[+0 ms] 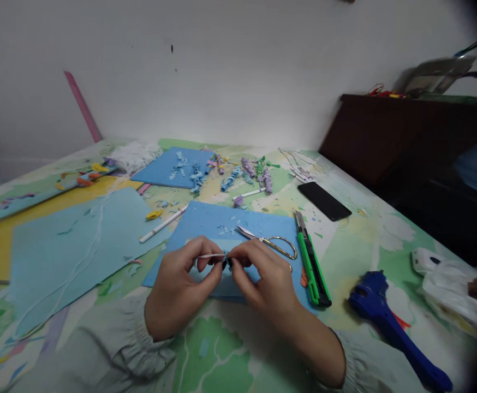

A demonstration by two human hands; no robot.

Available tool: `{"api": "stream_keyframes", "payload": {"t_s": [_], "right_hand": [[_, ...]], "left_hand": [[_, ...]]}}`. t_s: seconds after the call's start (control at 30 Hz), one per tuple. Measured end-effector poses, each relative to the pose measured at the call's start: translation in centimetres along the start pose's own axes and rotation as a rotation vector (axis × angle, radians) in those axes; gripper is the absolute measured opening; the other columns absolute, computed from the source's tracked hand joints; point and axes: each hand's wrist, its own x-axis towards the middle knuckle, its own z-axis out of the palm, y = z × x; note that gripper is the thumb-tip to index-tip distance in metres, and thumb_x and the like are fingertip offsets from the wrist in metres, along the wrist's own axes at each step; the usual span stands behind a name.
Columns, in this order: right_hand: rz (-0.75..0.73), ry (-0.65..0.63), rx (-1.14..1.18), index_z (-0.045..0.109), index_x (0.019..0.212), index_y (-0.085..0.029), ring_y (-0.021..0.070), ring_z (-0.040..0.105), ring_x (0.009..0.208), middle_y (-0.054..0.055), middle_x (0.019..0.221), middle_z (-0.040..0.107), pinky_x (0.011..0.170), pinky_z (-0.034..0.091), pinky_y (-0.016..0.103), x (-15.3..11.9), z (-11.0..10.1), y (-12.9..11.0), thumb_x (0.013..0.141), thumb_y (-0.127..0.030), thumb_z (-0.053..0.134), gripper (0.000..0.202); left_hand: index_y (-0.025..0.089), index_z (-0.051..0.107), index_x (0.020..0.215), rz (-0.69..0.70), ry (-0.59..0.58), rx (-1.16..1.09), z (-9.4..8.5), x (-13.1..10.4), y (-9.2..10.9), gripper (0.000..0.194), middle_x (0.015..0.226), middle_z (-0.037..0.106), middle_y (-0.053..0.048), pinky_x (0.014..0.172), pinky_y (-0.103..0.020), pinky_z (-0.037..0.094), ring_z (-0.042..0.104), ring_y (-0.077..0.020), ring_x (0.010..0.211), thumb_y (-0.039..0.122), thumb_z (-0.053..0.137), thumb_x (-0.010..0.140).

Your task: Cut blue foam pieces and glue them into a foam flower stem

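My left hand [185, 284] and my right hand [265, 273] meet fingertip to fingertip over a blue sheet [181, 232]. A thin white stick [210, 256] passes through my left fingers, its right end at a small blue paper piece [226, 258] pinched by both hands. The fingertips hide most of that piece. Gold-handled scissors [279, 245] lie just beyond my right hand, with blue paper scraps [227, 229] near their tips. A green box cutter [311, 262] rests on the sheet's right edge.
A dark blue glue gun [380, 311] and a black phone [324, 201] lie right. Light blue paper [70, 245] with white string covers the left. Rolled paper pieces [231, 179] and white yarn [136, 156] are at the back. A white stick [164, 224] lies left of the blue sheet.
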Motion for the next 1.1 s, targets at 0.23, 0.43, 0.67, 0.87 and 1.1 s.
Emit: {"api": "stream_keyframes", "payload": {"t_s": [0.23, 0.43, 0.67, 0.87, 1.1], "right_hand": [[-0.001, -0.018, -0.010, 0.056, 0.078, -0.017, 0.0125, 0.053, 0.066, 0.002, 0.070, 0.056, 0.061, 0.043, 0.023, -0.06, 0.07, 0.07, 0.082, -0.010, 0.047, 0.012], [0.025, -0.031, 0.005, 0.056, 0.077, -0.017, 0.0127, 0.053, 0.066, 0.002, 0.070, 0.056, 0.060, 0.043, 0.023, -0.05, 0.12, 0.16, 0.082, -0.010, 0.047, 0.012], [0.043, -0.016, 0.037, 0.056, 0.077, -0.017, 0.0120, 0.053, 0.065, 0.002, 0.069, 0.057, 0.060, 0.043, 0.023, -0.02, 0.13, 0.12, 0.081, -0.009, 0.047, 0.012], [0.019, -0.023, 0.022, 0.054, 0.079, -0.017, 0.0132, 0.053, 0.068, 0.002, 0.071, 0.055, 0.061, 0.042, 0.024, -0.07, -0.01, 0.11, 0.081, -0.010, 0.046, 0.010], [0.035, 0.002, 0.007, 0.050, 0.083, -0.018, 0.0147, 0.052, 0.072, 0.002, 0.075, 0.055, 0.065, 0.042, 0.027, -0.25, -0.46, -0.11, 0.078, -0.014, 0.051, 0.007]], "left_hand": [[0.020, 0.032, 0.061, 0.062, 0.015, 0.071, -0.05, -0.02, 0.14, 0.028, 0.064, 0.056, 0.003, 0.056, -0.021, 0.038, 0.049, -0.0083, 0.058, 0.011, 0.053, 0.076], [0.021, 0.030, 0.061, 0.079, 0.015, 0.102, -0.03, -0.05, 0.22, 0.029, 0.063, 0.056, 0.003, 0.053, -0.021, 0.037, 0.048, -0.0083, 0.055, 0.012, 0.053, 0.076], [0.021, 0.032, 0.061, 0.078, 0.031, 0.101, 0.12, -0.14, -0.11, 0.027, 0.066, 0.060, 0.002, 0.052, -0.021, 0.038, 0.049, -0.0084, 0.055, 0.012, 0.053, 0.076], [0.021, 0.031, 0.062, 0.146, 0.033, 0.132, -0.03, -0.23, 0.10, 0.028, 0.067, 0.059, 0.004, 0.050, -0.021, 0.037, 0.049, -0.0082, 0.054, 0.011, 0.052, 0.077], [0.022, 0.031, 0.062, 0.250, 0.067, 0.221, -0.07, -0.53, 0.10, 0.028, 0.068, 0.060, 0.004, 0.052, -0.021, 0.038, 0.053, -0.0087, 0.056, 0.011, 0.053, 0.077]]}}
